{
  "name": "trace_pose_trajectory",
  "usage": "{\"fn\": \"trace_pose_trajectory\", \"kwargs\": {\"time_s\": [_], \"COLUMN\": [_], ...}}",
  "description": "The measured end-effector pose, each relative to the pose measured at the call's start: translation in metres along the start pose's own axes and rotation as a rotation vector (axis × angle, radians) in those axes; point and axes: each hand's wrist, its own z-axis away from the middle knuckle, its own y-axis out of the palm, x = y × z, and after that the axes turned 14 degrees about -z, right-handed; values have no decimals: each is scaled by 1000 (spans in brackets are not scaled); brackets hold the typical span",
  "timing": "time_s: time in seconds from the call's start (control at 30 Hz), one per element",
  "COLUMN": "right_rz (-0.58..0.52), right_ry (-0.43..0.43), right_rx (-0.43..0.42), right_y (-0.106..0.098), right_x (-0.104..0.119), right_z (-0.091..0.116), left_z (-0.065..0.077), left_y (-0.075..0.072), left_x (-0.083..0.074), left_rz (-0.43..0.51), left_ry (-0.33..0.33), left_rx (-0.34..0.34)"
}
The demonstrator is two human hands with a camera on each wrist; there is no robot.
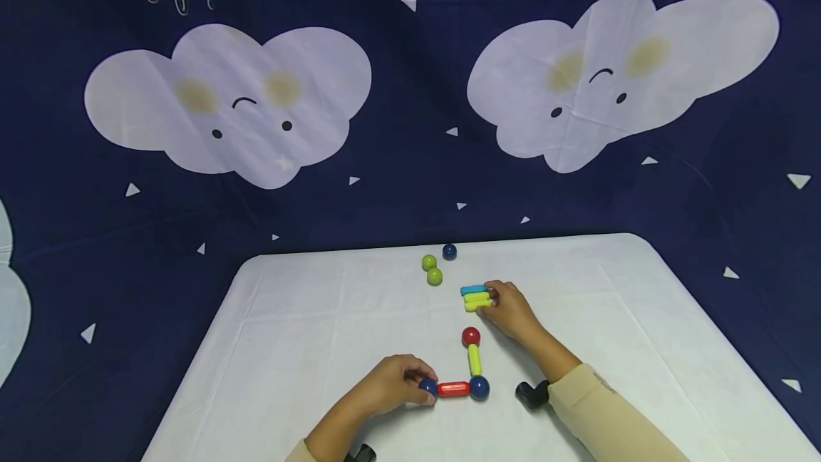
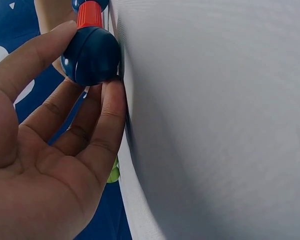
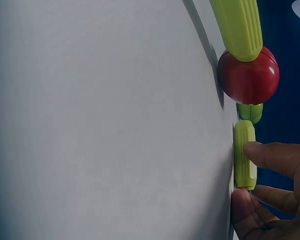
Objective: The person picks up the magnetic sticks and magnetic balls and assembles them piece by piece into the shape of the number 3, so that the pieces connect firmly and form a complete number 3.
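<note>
My left hand (image 1: 393, 382) pinches a dark blue ball (image 2: 92, 56) between thumb and fingers. That ball joins a red stick (image 1: 454, 389), whose other end meets a second dark blue ball (image 1: 479, 388). From there a yellow-green stick (image 1: 474, 360) runs away from me to a red ball (image 1: 471, 336), making an L on the table. Beyond it, my right hand (image 1: 513, 311) grips the right end of a loose yellow-green stick (image 3: 244, 160), thumb on its side. Another yellow-green stick (image 1: 476, 297) and a light blue stick (image 1: 473, 290) lie alongside. The right fingertips are partly hidden in the head view.
Two green balls (image 1: 434, 276) and a dark blue ball (image 1: 450, 252) lie near the far edge of the white table (image 1: 288, 326). A dark blue cloth (image 1: 410, 162) with cloud prints hangs behind. A black wrist mount (image 1: 532, 396) sits by the right sleeve.
</note>
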Motion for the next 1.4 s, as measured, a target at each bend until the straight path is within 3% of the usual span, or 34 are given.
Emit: {"fn": "trace_pose_trajectory", "kwargs": {"time_s": [0.6,0.83,1.4], "right_rz": [-60,4,6], "right_ry": [-36,-91,-33], "right_rx": [-2,25,74], "right_y": [4,2,0], "right_x": [6,4,1], "right_z": [-1,3,3], "left_z": [0,0,1], "left_y": [0,-1,-1], "left_x": [-1,-2,0], "left_rz": [2,4,17], "left_ry": [-5,-17,-7], "left_rx": [1,10,12]}}
